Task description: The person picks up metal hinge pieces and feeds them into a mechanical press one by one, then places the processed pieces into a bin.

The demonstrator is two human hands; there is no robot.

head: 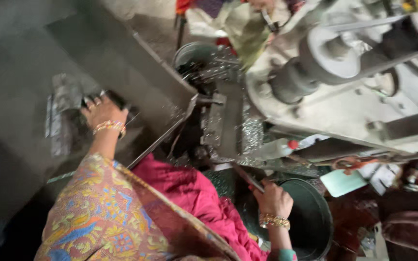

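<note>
Reaching out at the left of the view, the left hand is being held over a dark flat piece on the grey sloped surface, just beside a stack of silvery metal strips. The fingers are being kept curled over the edge of the dark piece, apparently so that it is steadied against the slope; how tightly it is being gripped cannot be told through the blur. A beaded bangle is being worn at that wrist, above a patterned sleeve.

Towards the centre, a thin metal bar is being carried diagonally to a press-like machine, whose bed is being fed with glittering perforated metal. A dark round pan is standing behind the bed, seemingly placed to catch pieces. A red cloth is being kept across the lap.

Lower right of centre, the right hand is being closed in a fist around a slim rod-like handle, angled up towards the machine. A large dark round bowl is lying just beside this hand, within easy reach.

A clear plastic bottle with a red cap is lying on its side below the machine; its label cannot be made out. Further right, a pale green flat packet is resting among clutter.
</note>
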